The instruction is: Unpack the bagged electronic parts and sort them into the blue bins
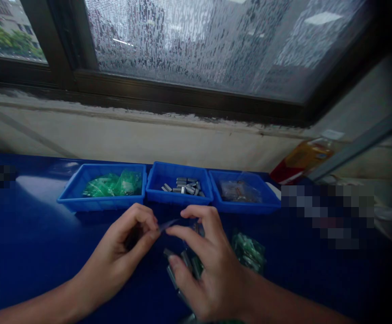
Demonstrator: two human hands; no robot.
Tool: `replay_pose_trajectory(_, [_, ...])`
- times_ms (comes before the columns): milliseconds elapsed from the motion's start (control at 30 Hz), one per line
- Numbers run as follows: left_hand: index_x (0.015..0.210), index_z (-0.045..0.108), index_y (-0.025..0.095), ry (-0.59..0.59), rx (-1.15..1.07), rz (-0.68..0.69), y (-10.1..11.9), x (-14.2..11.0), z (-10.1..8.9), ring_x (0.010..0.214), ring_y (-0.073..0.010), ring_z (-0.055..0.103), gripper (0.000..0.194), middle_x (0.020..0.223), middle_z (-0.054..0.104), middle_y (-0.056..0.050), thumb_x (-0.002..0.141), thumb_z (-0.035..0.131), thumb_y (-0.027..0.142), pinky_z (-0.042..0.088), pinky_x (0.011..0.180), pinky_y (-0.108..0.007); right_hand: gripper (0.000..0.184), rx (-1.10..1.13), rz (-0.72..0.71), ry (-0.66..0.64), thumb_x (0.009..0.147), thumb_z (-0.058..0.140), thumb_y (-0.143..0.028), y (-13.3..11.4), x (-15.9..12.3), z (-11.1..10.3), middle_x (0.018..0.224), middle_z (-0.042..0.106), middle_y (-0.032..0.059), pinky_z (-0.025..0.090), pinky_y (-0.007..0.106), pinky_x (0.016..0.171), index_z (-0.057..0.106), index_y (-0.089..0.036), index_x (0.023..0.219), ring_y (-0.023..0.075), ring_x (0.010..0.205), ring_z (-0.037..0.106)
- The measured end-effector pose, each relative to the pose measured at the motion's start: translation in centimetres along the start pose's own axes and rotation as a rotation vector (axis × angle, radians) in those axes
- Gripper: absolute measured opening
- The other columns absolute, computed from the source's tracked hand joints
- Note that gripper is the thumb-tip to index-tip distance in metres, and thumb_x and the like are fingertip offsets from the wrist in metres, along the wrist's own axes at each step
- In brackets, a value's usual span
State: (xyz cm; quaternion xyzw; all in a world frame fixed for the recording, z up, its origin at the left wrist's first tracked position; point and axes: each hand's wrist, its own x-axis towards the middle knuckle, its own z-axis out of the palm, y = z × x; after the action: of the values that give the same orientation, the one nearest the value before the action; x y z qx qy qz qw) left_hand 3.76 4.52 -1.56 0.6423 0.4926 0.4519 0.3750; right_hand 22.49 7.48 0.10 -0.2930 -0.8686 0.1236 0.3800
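Note:
My left hand is closed in a pinch, thumb against fingertips, on a small clear plastic bag. My right hand faces it, fingers curved and the thumb spread well apart from the index finger. Its index fingertip meets the near edge of the bag. Under and beside the right thumb lie several metal cylindrical pieces, partly covered by that hand. To the right of the hand is a green plastic bag of parts. Small items behind the right fingers are too blurred to name.
Three blue bins stand along the wall: the left bin with green bags, the middle bin with metal pieces, the right bin with clear bags. A bottle leans at the right behind a grey bar. The tabletop is blue.

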Motion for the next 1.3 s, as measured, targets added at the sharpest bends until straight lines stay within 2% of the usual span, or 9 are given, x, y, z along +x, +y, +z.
replay_pose_trajectory(100, [0.076,0.057,0.020,0.010,0.119,0.156,0.1,-0.4,0.1,0.091,-0.0140,0.049,0.014,0.097,0.047,-0.004,0.087,0.047,0.017,0.044,0.078,-0.023,0.022,0.085,0.098,-0.028,0.077,0.056,-0.032,-0.3,0.6,0.0,0.085,0.053,0.0084,0.045,0.039,0.072,0.063,-0.013,0.086,0.0200,0.082,0.050])
replay_pose_trajectory(233, [0.078,0.063,0.021,-0.009,0.228,0.194,0.3,-0.7,0.5,0.090,-0.0151,0.046,0.021,0.098,0.044,-0.005,0.085,0.046,0.013,0.044,0.079,-0.026,0.011,0.119,-0.012,0.022,0.081,0.049,-0.016,-0.2,0.6,0.4,0.071,0.057,0.0036,0.042,0.032,0.063,0.059,-0.014,0.083,0.0148,0.069,0.050])
replay_pose_trajectory(433, [0.100,0.065,0.025,-0.084,0.085,0.071,0.5,-0.3,0.0,0.100,-0.0206,0.047,0.020,0.101,0.049,-0.006,0.083,0.054,0.027,0.045,0.083,-0.030,0.019,0.000,-0.261,0.104,0.075,0.054,-0.005,0.4,-0.3,0.5,0.071,0.062,0.0021,0.041,0.030,0.059,0.058,-0.015,0.091,0.0134,0.064,0.053])
replay_pose_trajectory(533, [0.108,0.061,0.026,-0.178,-0.118,-0.089,0.5,-0.2,-0.5,0.096,-0.0198,0.052,0.028,0.099,0.057,-0.005,0.089,0.045,0.038,0.044,0.084,-0.030,0.020,-0.011,-0.289,0.079,0.075,0.055,-0.006,0.7,-0.5,0.4,0.071,0.063,0.0027,0.043,0.030,0.060,0.058,-0.014,0.092,0.0141,0.066,0.054])
replay_pose_trajectory(667, [0.100,0.059,0.022,-0.218,-0.280,-0.170,0.4,-0.2,-0.3,0.085,-0.0161,0.055,0.036,0.091,0.061,-0.003,0.095,0.029,0.040,0.045,0.078,-0.028,0.020,-0.025,-0.238,0.075,0.075,0.053,-0.004,0.9,-0.5,0.6,0.073,0.063,0.0040,0.044,0.031,0.061,0.061,-0.014,0.091,0.0151,0.069,0.054])
replay_pose_trajectory(833, [0.090,0.053,0.018,-0.054,-0.083,-0.170,0.2,0.1,0.2,0.072,-0.0122,0.052,0.017,0.078,0.055,0.000,0.087,0.051,0.035,0.043,0.063,-0.022,0.022,0.024,-0.046,0.029,0.078,0.047,-0.009,0.3,0.1,0.4,0.080,0.061,0.0068,0.045,0.033,0.065,0.064,-0.014,0.092,0.0164,0.073,0.054])
replay_pose_trajectory(1000, [0.075,0.053,0.018,-0.010,0.127,0.063,0.5,-0.1,0.3,0.080,-0.0132,0.051,0.011,0.084,0.053,-0.003,0.086,0.051,0.021,0.044,0.070,-0.024,0.021,0.219,0.163,-0.040,0.083,0.049,-0.029,-0.1,0.7,0.1,0.072,0.059,0.0044,0.045,0.031,0.064,0.064,-0.014,0.084,0.0150,0.070,0.054])
replay_pose_trajectory(1100, [0.072,0.057,0.019,-0.029,0.241,0.158,0.7,-0.2,0.4,0.083,-0.0136,0.050,0.014,0.087,0.050,-0.003,0.084,0.051,0.014,0.044,0.073,-0.025,0.018,0.260,0.242,-0.069,0.084,0.049,-0.024,-0.2,0.8,0.4,0.063,0.056,0.0004,0.043,0.027,0.060,0.060,-0.016,0.072,0.0118,0.062,0.053])
replay_pose_trajectory(1300, [0.098,0.056,0.022,-0.083,0.352,0.127,0.3,0.0,0.7,0.099,-0.0189,0.047,0.019,0.103,0.049,-0.006,0.080,0.056,0.017,0.044,0.085,-0.033,0.015,0.163,0.166,0.110,0.079,0.050,-0.015,0.3,1.6,-0.5,0.059,0.052,-0.0021,0.039,0.023,0.050,0.055,-0.017,0.065,0.0090,0.054,0.049])
